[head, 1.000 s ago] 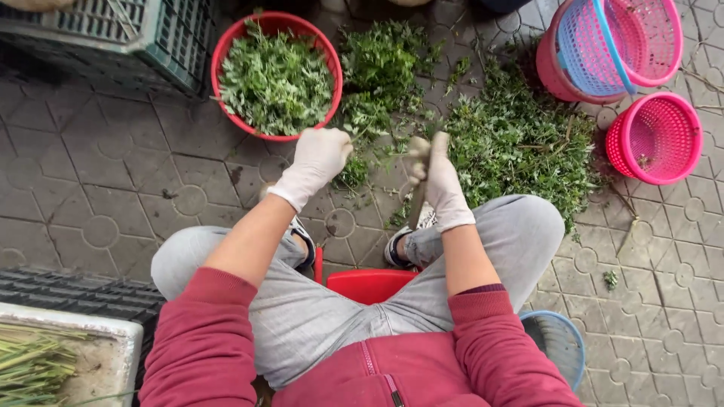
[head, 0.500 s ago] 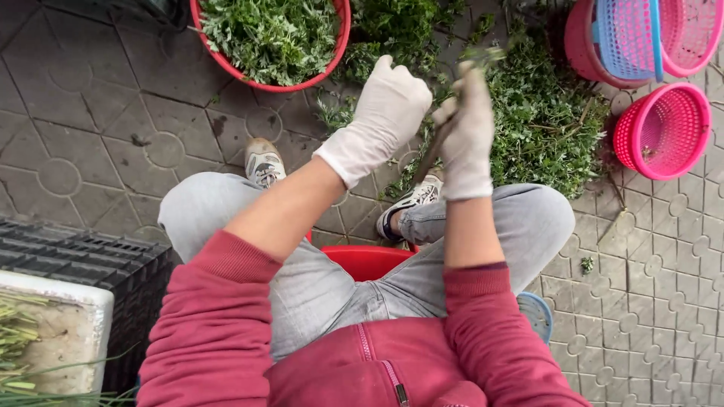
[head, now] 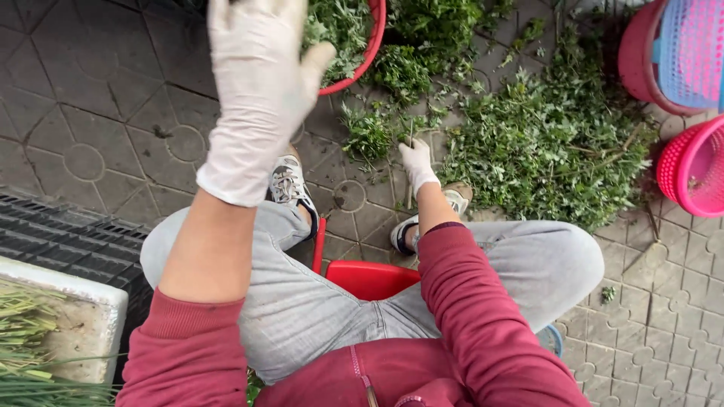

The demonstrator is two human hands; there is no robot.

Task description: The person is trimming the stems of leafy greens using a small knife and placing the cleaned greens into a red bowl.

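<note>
Seated on a red stool (head: 369, 277) over grey paving, I had my gloved right hand (head: 417, 162) down at the near edge of the herb pile (head: 554, 143), fingers (head: 411, 151) closed round a thin stem (head: 409, 177) that stood almost upright between my shoes. My gloved left hand (head: 253, 90) was up close to the camera, open and empty, fingers spread, in front of the red basin (head: 362, 64) heaped with more greens.

The herbs looked light, soft and leafy, and I judged they would bruise or shed leaves if squeezed. The stems seemed the firmer part, so the bare lower stalk was the place to pinch, not the foliage. Loose sprigs lay tangled together, and I reckoned one would drag its neighbours along unless drawn out slowly.

Pink baskets (head: 690, 169) stood at my right, touching the pile's far edge. A white box (head: 83, 316) of long green stalks sat at my left.
</note>
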